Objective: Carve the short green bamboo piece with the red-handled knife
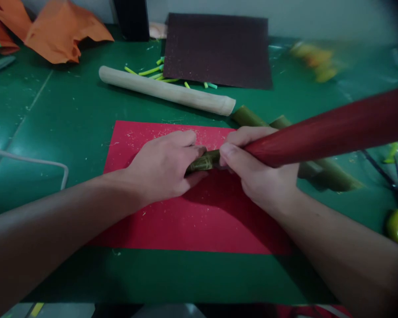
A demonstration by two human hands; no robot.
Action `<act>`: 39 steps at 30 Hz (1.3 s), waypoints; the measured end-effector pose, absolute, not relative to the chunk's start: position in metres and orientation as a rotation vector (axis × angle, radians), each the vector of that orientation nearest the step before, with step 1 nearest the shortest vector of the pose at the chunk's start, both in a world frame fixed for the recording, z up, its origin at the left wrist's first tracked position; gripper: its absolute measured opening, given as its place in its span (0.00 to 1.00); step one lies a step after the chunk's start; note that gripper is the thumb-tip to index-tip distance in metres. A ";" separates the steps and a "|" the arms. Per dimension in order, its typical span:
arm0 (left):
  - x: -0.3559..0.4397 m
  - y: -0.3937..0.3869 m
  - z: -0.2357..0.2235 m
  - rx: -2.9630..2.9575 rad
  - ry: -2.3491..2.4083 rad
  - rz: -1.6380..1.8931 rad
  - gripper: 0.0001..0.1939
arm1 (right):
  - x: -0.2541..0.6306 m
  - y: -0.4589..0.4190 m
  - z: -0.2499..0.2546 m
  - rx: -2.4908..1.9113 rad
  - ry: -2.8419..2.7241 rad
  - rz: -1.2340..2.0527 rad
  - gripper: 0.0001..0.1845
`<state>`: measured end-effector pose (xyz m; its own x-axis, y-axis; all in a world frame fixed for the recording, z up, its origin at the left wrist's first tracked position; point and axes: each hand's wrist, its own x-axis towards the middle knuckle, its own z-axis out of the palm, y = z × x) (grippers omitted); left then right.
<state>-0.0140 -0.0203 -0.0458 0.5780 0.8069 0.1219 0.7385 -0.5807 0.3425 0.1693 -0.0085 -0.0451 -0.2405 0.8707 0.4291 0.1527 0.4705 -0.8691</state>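
My left hand (pixel 167 165) is closed around a short piece of green bamboo (pixel 202 162), pressing it down over a red sheet (pixel 172 229). Close beside it, my right hand (pixel 263 170) grips a tool with a long, thick, dark red handle (pixel 331 123). The handle slants up to the right past the frame edge. The tool's working end is hidden by my right fingers, which meet the right end of the bamboo. Pale shavings lie scattered on the red sheet.
Behind the sheet lies a pale peeled bamboo length (pixel 167 91). Green bamboo pieces (pixel 334 174) sit to the right, near yellow-handled scissors (pixel 397 225). A dark brown sheet (pixel 219 51) covers yellow-green sticks. Crumpled orange paper (pixel 61 31) is at back left on the green table (pixel 53 123).
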 end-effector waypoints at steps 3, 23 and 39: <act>-0.014 -0.021 -0.046 2.559 1.272 0.399 0.15 | 0.172 -0.009 -0.043 -0.853 -1.772 0.907 0.15; -0.014 -0.021 -0.044 2.563 1.275 0.409 0.13 | 0.172 -0.010 -0.039 -0.845 -1.880 0.924 0.14; -0.015 -0.021 -0.046 2.548 1.261 0.421 0.12 | 0.174 -0.010 -0.038 -0.825 -1.910 0.938 0.15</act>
